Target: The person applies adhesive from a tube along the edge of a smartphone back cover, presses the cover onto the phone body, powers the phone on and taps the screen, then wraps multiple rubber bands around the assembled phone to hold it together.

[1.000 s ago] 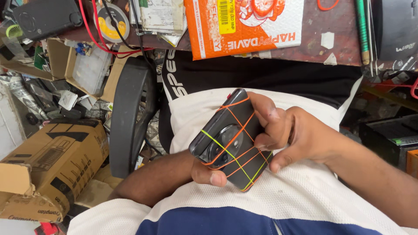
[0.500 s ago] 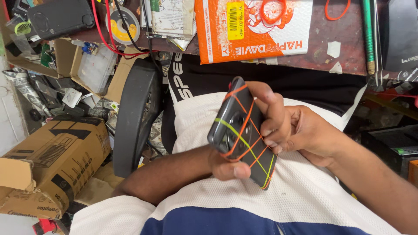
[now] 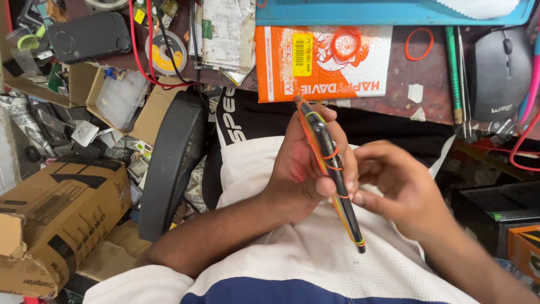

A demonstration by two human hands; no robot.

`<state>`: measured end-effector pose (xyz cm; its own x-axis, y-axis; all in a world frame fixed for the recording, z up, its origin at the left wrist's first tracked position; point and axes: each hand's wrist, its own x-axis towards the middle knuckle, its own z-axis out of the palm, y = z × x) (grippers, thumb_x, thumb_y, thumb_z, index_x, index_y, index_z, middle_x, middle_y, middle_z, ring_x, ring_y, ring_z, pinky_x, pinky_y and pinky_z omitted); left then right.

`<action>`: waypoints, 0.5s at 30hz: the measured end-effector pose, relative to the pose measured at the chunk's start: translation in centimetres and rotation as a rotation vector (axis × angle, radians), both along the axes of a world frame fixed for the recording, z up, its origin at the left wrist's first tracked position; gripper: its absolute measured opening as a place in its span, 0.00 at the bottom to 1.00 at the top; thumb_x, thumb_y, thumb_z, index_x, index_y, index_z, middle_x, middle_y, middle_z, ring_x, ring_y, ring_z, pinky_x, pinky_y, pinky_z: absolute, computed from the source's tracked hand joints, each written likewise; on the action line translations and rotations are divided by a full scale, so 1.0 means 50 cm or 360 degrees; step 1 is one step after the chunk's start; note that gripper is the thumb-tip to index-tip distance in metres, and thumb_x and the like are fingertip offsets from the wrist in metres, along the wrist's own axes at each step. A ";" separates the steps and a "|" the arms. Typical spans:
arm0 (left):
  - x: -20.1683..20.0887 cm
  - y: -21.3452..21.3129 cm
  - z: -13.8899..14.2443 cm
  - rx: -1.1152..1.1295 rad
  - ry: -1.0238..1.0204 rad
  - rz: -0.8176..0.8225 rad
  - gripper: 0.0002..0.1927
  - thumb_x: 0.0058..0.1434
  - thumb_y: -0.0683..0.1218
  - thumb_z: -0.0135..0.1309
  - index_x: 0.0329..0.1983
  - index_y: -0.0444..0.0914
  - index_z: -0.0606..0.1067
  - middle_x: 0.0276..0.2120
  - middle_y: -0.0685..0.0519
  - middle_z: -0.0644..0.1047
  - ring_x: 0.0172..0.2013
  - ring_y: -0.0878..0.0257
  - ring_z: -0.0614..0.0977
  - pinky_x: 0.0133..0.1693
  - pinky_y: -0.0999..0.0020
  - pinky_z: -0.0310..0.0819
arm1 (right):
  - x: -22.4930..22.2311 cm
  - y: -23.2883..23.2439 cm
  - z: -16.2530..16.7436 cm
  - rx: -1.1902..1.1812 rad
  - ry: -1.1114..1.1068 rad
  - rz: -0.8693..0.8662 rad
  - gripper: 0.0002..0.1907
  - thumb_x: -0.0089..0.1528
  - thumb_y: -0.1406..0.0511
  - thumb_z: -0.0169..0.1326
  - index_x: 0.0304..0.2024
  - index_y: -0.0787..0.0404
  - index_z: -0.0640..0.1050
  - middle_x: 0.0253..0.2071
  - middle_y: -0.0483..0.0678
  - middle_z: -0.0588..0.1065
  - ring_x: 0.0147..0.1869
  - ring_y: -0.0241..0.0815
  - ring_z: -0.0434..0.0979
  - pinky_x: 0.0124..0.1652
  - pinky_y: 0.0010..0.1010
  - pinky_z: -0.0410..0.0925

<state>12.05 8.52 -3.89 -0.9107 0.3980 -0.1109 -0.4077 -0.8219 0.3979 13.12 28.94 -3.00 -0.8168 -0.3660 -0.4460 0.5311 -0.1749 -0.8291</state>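
Observation:
A black phone (image 3: 332, 174) wrapped in orange and yellow rubber bands is turned edge-on above my lap. My left hand (image 3: 298, 169) grips it from the left, thumb along its lower side. My right hand (image 3: 402, 188) is at the phone's right edge, its fingertips touching the side near the middle. The phone's faces are hidden at this angle.
The desk edge (image 3: 394, 95) carries an orange padded envelope (image 3: 323, 62), loose orange rubber bands (image 3: 419, 43), a black mouse (image 3: 498, 65), a green pen (image 3: 454, 73) and a blue tray (image 3: 388, 11). A black chair arm (image 3: 171, 163) and cardboard boxes (image 3: 56, 219) stand at left.
The phone has rotated from showing its banded back to standing on edge. My left hand has come up to wrap it, and my right hand has shifted to the phone's right side.

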 end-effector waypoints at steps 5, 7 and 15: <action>0.006 0.001 -0.013 -0.0528 0.0031 -0.0055 0.40 0.65 0.40 0.67 0.71 0.38 0.54 0.53 0.52 0.71 0.53 0.66 0.76 0.57 0.70 0.74 | 0.020 -0.005 0.083 0.0622 0.1036 0.0050 0.36 0.52 0.65 0.66 0.60 0.72 0.69 0.53 0.56 0.71 0.55 0.44 0.75 0.56 0.35 0.70; 0.007 0.004 -0.014 -0.0540 -0.0034 -0.0131 0.41 0.64 0.39 0.66 0.71 0.37 0.53 0.55 0.50 0.72 0.54 0.65 0.77 0.58 0.68 0.76 | 0.022 -0.014 0.095 0.0851 0.1203 0.0101 0.35 0.50 0.66 0.68 0.57 0.73 0.72 0.51 0.58 0.73 0.52 0.44 0.77 0.50 0.32 0.71; 0.007 0.016 -0.003 -0.0650 -0.0009 -0.0107 0.39 0.62 0.36 0.61 0.71 0.37 0.53 0.57 0.49 0.71 0.54 0.66 0.77 0.55 0.69 0.77 | 0.021 -0.037 0.112 0.1345 0.1437 -0.0073 0.18 0.53 0.72 0.72 0.42 0.71 0.80 0.33 0.52 0.78 0.32 0.36 0.79 0.30 0.23 0.69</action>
